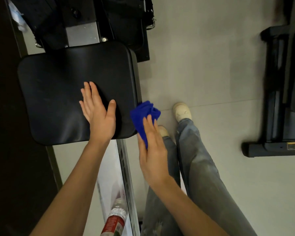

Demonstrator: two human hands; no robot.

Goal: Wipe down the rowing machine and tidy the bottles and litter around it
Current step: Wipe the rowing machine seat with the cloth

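Note:
The rowing machine's black padded seat (58, 86) fills the upper left, mounted on a silver rail (124, 167) that runs toward me. My left hand (98, 111) lies flat on the seat's right part, fingers spread, holding nothing. My right hand (152, 149) holds a crumpled blue cloth (143, 114) just off the seat's right edge, over the floor. A clear plastic bottle with a red label (115, 220) lies along the rail at the bottom. Pale crumpled litter (17, 16) shows at the top left.
Black footplates with straps (126, 23) sit beyond the seat. My legs in grey jeans (194, 167) and pale shoes stand right of the rail on a light tiled floor (211, 65). Another black machine (279, 99) occupies the right edge. A dark wall is at left.

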